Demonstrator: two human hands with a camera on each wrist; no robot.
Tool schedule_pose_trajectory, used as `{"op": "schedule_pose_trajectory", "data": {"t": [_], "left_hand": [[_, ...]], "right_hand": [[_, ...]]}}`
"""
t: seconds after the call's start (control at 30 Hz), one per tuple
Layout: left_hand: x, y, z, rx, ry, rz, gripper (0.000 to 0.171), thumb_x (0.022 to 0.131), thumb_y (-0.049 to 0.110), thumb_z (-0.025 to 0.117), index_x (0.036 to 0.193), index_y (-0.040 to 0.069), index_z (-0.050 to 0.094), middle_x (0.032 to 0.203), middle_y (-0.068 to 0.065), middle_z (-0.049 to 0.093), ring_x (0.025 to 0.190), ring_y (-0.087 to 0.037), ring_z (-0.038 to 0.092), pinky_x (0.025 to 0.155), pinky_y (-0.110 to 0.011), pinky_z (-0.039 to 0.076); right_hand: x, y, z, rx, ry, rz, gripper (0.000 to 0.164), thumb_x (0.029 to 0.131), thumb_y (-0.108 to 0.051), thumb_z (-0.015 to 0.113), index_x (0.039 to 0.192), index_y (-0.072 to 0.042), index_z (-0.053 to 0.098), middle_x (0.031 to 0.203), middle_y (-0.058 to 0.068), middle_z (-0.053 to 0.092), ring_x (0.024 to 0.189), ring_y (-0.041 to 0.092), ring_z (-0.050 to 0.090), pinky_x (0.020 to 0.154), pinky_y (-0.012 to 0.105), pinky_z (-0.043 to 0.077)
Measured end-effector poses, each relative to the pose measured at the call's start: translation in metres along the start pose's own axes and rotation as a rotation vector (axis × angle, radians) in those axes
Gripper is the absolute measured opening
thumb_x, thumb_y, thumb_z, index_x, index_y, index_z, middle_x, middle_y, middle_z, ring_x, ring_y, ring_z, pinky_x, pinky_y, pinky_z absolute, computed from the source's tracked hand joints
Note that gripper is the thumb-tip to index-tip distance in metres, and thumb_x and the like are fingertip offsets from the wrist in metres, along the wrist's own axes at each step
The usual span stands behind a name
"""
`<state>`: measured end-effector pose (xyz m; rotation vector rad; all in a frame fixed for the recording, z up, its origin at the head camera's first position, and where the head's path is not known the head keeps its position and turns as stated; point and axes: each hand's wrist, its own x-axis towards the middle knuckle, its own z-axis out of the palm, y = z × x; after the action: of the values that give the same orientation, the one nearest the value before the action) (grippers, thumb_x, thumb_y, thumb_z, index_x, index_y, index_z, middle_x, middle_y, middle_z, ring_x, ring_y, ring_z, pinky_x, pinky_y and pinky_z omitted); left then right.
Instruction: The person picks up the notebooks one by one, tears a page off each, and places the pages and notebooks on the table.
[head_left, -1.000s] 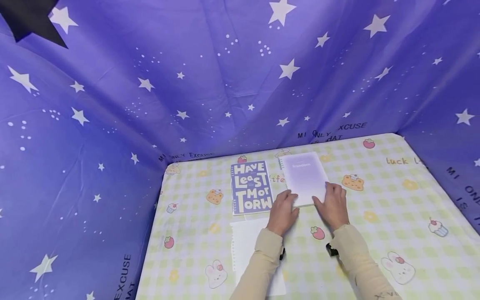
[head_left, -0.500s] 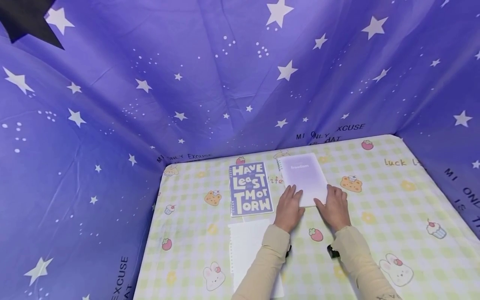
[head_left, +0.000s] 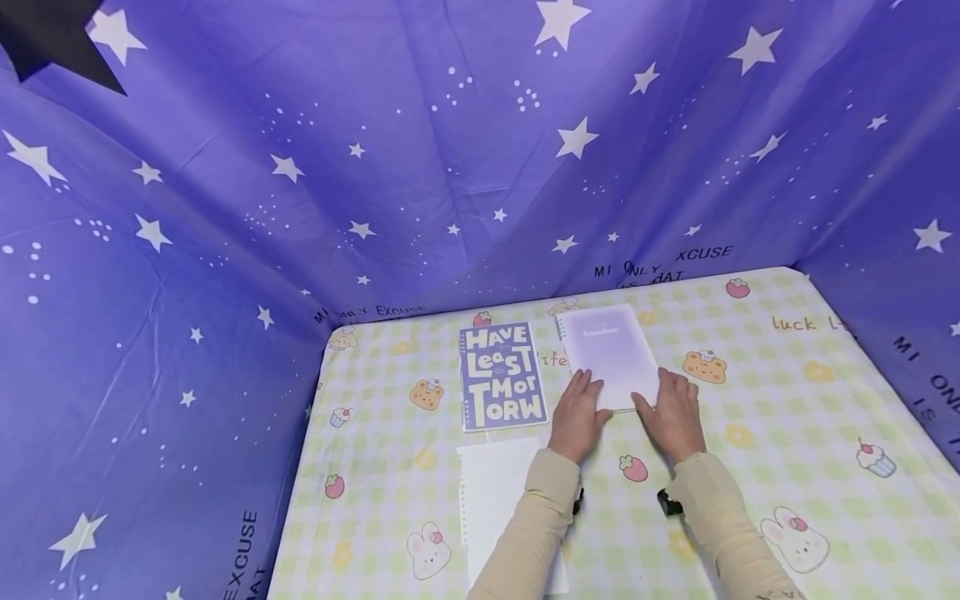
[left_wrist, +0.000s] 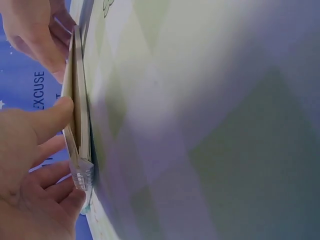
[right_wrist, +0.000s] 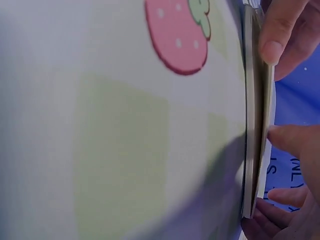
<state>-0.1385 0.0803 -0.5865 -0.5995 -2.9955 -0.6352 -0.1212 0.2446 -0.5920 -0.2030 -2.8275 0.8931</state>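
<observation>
Pinching the near corners of the purple notebook (head_left: 611,354) between thumbs (left_wrist: 56,114) and fingers (left_wrist: 52,173) of left hand (head_left: 577,418) and right hand (head_left: 673,418). Showing a slight gap between cover (left_wrist: 68,84) and pages (left_wrist: 81,85). Best handled with even pressure from both sides, without bending the cover or straining the coil spine (left_wrist: 82,175). Resting on the counter (head_left: 780,454), flanked at left by blue lettered notebook (head_left: 502,377), with white sheet (head_left: 495,492) nearer the person.

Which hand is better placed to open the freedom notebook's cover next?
Probably the right hand: it touches the free side of the freedom notebook, opposite the spiral binding; the left hand is at the bound side.
</observation>
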Motion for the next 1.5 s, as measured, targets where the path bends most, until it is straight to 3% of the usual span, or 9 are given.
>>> {"op": "schedule_pose_trajectory", "data": {"t": [0.47, 1.03, 1.5], "left_hand": [[-0.001, 0.000, -0.004, -0.099, -0.080, -0.058, 0.052, 0.091, 0.035, 0.054, 0.136, 0.013, 0.044, 0.146, -0.004, 0.034, 0.137, -0.015, 0.022, 0.110, -0.027, 0.020], [-0.001, -0.005, 0.000, -0.163, -0.079, -0.062, 0.054, 0.089, 0.035, 0.057, 0.136, 0.014, 0.044, 0.147, 0.000, 0.032, 0.137, -0.011, 0.019, 0.111, -0.024, 0.018], [0.000, -0.007, -0.001, -0.148, -0.054, -0.049, 0.056, 0.085, 0.035, 0.064, 0.134, 0.016, 0.047, 0.146, 0.001, 0.034, 0.136, -0.010, 0.022, 0.110, -0.022, 0.018]], "right_hand": [[0.001, 0.003, -0.001, 0.039, -0.006, 0.012, 0.065, 0.091, -0.029, 0.055, 0.133, 0.014, 0.030, 0.122, 0.036, 0.036, 0.112, 0.047, 0.029, 0.091, 0.057, 0.030], [0.006, -0.008, -0.005, 0.139, 0.046, 0.087, 0.063, 0.085, -0.012, 0.063, 0.133, 0.012, 0.031, 0.119, 0.031, 0.037, 0.108, 0.044, 0.041, 0.095, 0.055, 0.035], [0.010, -0.013, -0.010, 0.208, 0.046, 0.175, 0.063, 0.084, -0.006, 0.063, 0.137, 0.005, 0.031, 0.127, 0.025, 0.035, 0.115, 0.044, 0.041, 0.099, 0.052, 0.034]]}}
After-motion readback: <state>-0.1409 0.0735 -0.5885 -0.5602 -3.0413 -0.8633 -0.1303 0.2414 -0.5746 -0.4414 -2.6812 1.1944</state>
